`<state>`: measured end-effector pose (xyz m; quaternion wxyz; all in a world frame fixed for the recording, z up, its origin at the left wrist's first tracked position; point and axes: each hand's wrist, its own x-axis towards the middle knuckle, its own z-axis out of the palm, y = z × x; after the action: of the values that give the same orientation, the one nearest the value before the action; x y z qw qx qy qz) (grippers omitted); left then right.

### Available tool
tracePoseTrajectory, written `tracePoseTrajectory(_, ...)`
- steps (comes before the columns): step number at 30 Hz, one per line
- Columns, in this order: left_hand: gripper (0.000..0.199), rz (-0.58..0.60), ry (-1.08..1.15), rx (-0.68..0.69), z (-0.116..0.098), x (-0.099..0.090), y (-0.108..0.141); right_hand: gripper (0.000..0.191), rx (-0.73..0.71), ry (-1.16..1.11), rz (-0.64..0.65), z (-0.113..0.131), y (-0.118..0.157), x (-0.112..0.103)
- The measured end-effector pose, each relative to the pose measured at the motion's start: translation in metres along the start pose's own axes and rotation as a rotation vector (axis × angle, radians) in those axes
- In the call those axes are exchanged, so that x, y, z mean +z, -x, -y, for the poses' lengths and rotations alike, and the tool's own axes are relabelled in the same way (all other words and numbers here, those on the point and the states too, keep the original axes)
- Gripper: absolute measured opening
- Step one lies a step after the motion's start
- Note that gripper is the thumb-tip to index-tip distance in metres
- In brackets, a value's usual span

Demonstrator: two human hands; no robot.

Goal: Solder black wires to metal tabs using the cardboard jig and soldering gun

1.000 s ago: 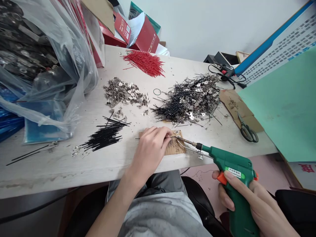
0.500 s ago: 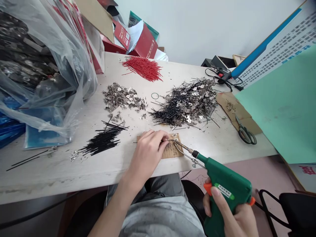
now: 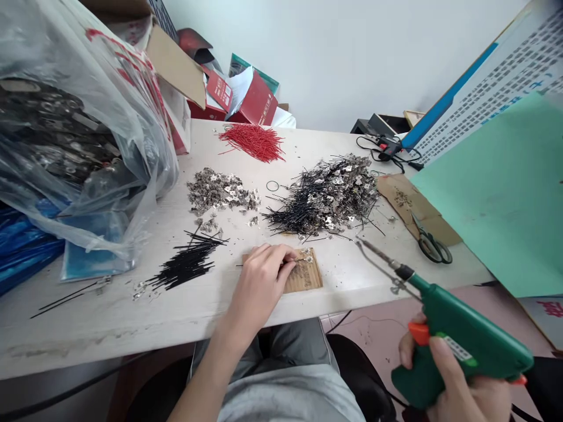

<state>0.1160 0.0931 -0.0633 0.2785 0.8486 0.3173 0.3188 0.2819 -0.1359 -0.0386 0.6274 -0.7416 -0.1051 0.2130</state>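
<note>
My left hand (image 3: 264, 278) rests over a small wooden board (image 3: 311, 280) at the table's front edge. Its thumb and forefinger pinch a thin black wire whose tail sticks out left of the hand. Small metal tabs (image 3: 307, 256) lie on the board just past the fingertips. Held in my right hand (image 3: 466, 387) is a green soldering gun (image 3: 479, 334), a finger near its orange trigger. The gun's tip is off to the right, apart from the board. Behind the board spreads a pile of black wires with metal tabs (image 3: 329, 196).
Loose black wires (image 3: 187, 261) lie left, below a heap of metal tabs (image 3: 220, 190). Red wires (image 3: 255, 142) sit at the back. Scissors (image 3: 433, 246) rest on cardboard (image 3: 444, 225) at right. A bulging plastic bag (image 3: 149, 158) stands at left.
My right hand has drawn the soldering gun away to the right, its tip leaving the board. My left hand keeps its pinch at the board. The camera view has shifted slightly.
</note>
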Motion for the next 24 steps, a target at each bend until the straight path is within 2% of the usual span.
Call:
tracePoseTrajectory(4,0.011,0.023,-0.026,0.013,-0.001,-0.001,0.000,0.032,-0.055,-0.101,0.024,0.025,-0.035,0.006)
tracePoseTrajectory(7,0.010,0.037,-0.038,0.009,-0.001,-0.001,0.000,0.025,-0.056,-0.194,0.076,0.035,-0.060,0.015)
tracePoseTrajectory(12,0.010,0.030,-0.077,0.023,0.000,-0.002,0.002,0.032,-0.165,-0.350,0.049,0.022,-0.093,0.033)
tracePoseTrajectory(16,0.012,-0.011,-0.091,0.028,0.000,-0.001,0.003,0.041,-0.061,-0.428,0.047,0.007,-0.106,0.042)
tracePoseTrajectory(19,0.013,-0.081,-0.107,0.085,-0.003,-0.002,0.003,0.045,-0.028,-0.437,0.054,0.001,-0.109,0.043)
tracePoseTrajectory(22,0.016,-0.169,-0.133,0.164,-0.013,-0.006,-0.003,0.047,-0.015,-0.451,0.036,0.001,-0.109,0.044)
tracePoseTrajectory(24,0.016,-0.214,-0.157,0.187,-0.024,-0.011,-0.015,0.046,-0.010,-0.459,0.035,0.002,-0.111,0.045)
